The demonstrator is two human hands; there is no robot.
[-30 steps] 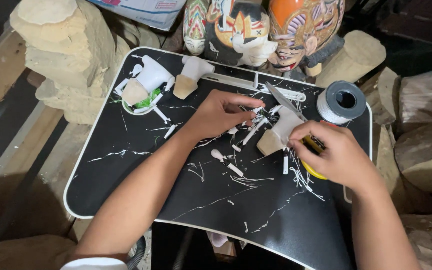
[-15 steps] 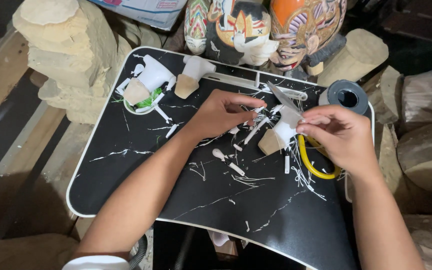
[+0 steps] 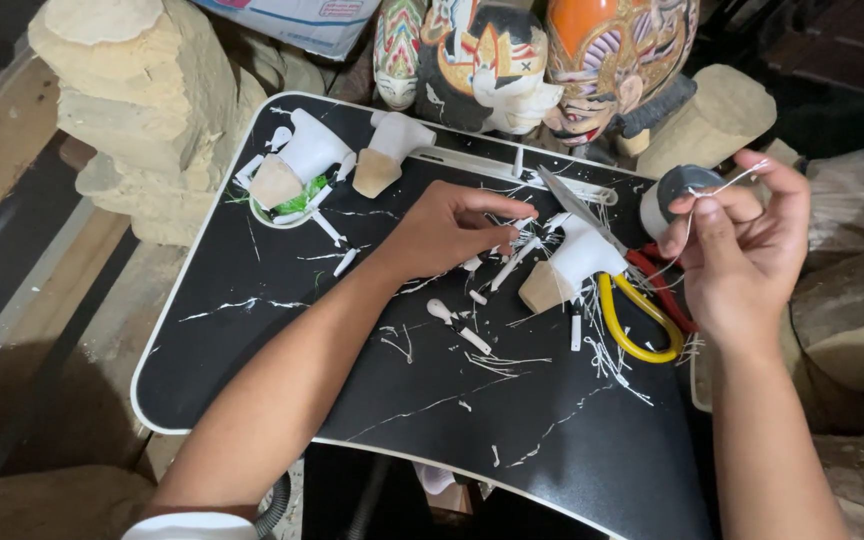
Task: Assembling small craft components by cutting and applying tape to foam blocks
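On black tray [image 3: 252, 380]: three white-wrapped cones; right hand [image 3: 742, 250] grip pinching thread [image 3: 727, 182]; left hand [image 3: 447, 230] fingers apart.

On the table [image 3: 252, 400], the left hand [image 3: 447, 230] rests at centre among scraps [image 3: 472, 340]. Scissors [image 3: 642, 315] lie at three o'clock, below the raised right hand [image 3: 742, 250]. Masks [image 3: 542, 60] stand at twelve; a cup [image 3: 297, 165] at ten.

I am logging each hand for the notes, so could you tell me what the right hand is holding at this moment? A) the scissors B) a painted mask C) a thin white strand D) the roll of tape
C: the right hand is raised off the tray, pinching a thin white strand between thumb and fingers, while the scissors lie on the tray.
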